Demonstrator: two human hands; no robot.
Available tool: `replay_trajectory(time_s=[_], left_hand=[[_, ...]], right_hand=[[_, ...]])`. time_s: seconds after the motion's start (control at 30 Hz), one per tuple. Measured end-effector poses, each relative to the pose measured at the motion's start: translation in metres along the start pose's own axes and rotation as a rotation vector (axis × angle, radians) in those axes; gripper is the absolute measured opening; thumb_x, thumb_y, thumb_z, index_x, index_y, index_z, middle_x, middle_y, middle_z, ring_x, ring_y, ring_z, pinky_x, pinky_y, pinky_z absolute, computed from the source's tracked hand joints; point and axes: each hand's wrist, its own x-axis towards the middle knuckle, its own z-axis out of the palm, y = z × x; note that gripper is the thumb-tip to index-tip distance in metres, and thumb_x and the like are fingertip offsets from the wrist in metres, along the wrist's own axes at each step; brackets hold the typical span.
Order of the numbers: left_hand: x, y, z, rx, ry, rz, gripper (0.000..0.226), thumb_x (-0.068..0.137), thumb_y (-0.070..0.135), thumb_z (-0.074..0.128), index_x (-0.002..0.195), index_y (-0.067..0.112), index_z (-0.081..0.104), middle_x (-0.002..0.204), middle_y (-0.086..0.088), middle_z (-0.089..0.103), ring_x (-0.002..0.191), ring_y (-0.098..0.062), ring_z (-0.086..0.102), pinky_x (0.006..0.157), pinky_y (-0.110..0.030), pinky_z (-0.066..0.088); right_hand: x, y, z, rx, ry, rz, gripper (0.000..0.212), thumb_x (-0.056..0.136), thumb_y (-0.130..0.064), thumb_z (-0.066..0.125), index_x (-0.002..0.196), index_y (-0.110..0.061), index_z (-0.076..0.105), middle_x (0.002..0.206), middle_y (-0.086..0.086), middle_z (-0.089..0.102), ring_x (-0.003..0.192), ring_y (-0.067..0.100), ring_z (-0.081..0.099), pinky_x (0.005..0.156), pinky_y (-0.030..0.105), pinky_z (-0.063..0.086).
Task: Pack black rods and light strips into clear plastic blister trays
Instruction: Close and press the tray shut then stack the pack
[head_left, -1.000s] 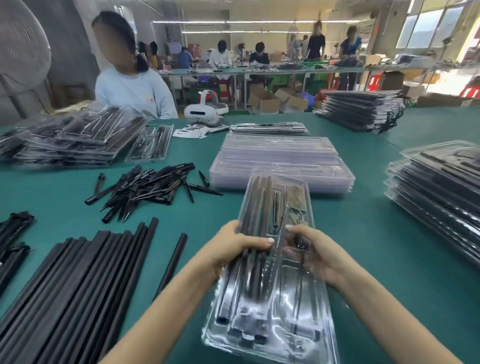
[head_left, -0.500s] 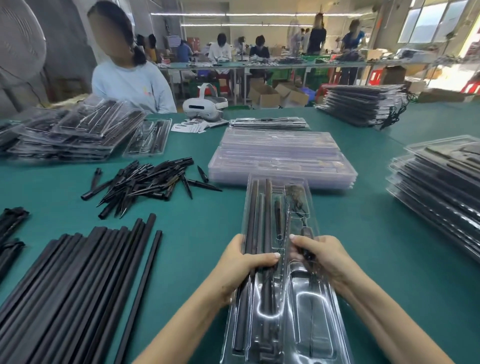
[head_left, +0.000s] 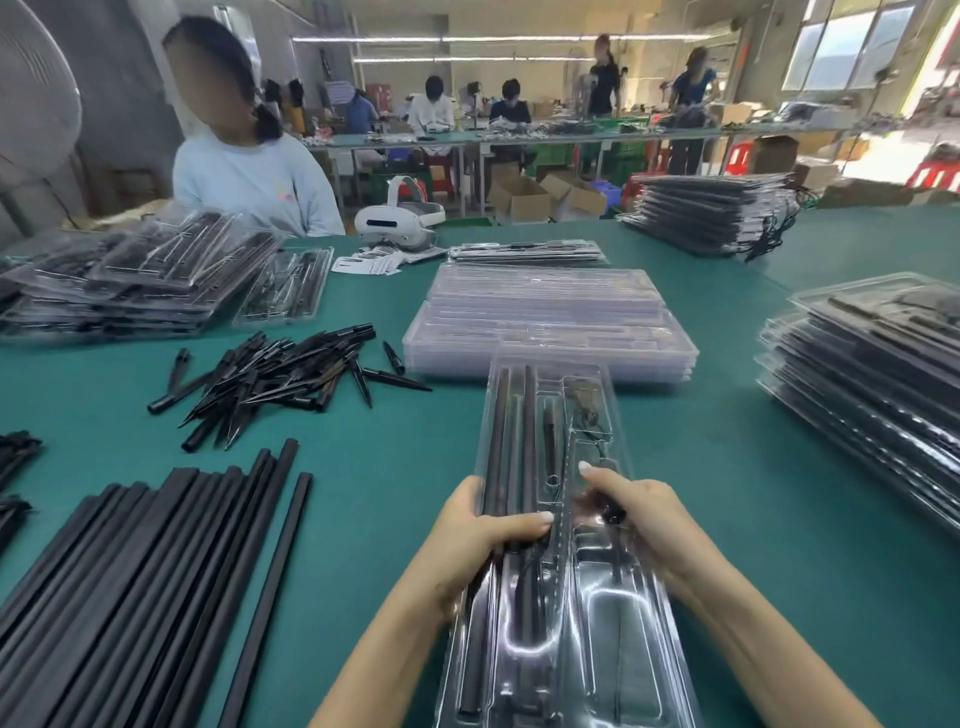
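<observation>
Head cam: we've got the clear blister tray (head_left: 558, 519) lying lengthwise on the green table (head_left: 415, 467), right in front of us. Our left hand (head_left: 478, 540) grips its left edge, thumb pressed across the black rods (head_left: 506, 441) already sitting in the tray's left channels. Our right hand (head_left: 639, 514) is curled round a small black part (head_left: 610, 512) over the right side of the tray; we can't make out what it is. A stack of empty trays (head_left: 550, 322) sits just behind, loose long rods (head_left: 156, 571) lie to the left, and a heap of black spikes (head_left: 280, 379) is further back. Packed trays (head_left: 872, 384) are stacked on the right.
</observation>
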Motion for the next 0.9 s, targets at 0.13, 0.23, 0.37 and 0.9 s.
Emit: replay_trajectory(time_s=[0.13,0.23,0.37,0.9], left_hand=[[-0.008,-0.005,-0.001,-0.006,0.014,0.026,0.076,0.069,0.014,0.083,0.129,0.017,0.036,0.097,0.023,0.063,0.073,0.011,0.064,0.058,-0.005,0.047],[-0.011,-0.009,-0.004,0.04,0.02,0.064,0.076,0.067,0.014,0.085,0.131,0.011,0.045,0.113,0.004,0.069,0.096,-0.012,0.068,0.079,-0.02,0.053],[-0.015,-0.009,-0.006,0.026,0.014,0.091,0.061,0.07,0.011,0.083,0.123,0.015,0.053,0.106,-0.001,0.072,0.097,-0.017,0.069,0.081,-0.027,0.056],[-0.014,-0.012,-0.007,0.004,0.052,0.026,0.093,0.052,0.022,0.085,0.135,0.008,0.044,0.119,-0.01,0.067,0.104,-0.023,0.067,0.097,-0.041,0.05]], right_hand=[[0.002,0.001,0.002,-0.042,-0.015,0.022,0.03,0.083,-0.022,0.07,0.075,0.007,0.068,0.073,0.015,0.069,0.062,0.023,0.065,0.059,0.026,0.051],[0.0,0.002,0.005,-0.114,0.029,0.013,0.024,0.08,-0.023,0.072,0.072,-0.002,0.064,0.066,0.013,0.054,0.055,0.019,0.048,0.051,0.025,0.039],[-0.005,0.005,0.01,-0.097,0.02,-0.047,0.026,0.084,-0.018,0.069,0.069,-0.003,0.053,0.063,0.014,0.047,0.045,0.016,0.04,0.042,0.02,0.035],[-0.003,0.005,0.002,-0.112,-0.109,-0.011,0.027,0.071,-0.023,0.077,0.053,-0.008,0.065,0.057,0.011,0.056,0.061,0.025,0.047,0.066,0.04,0.037]])
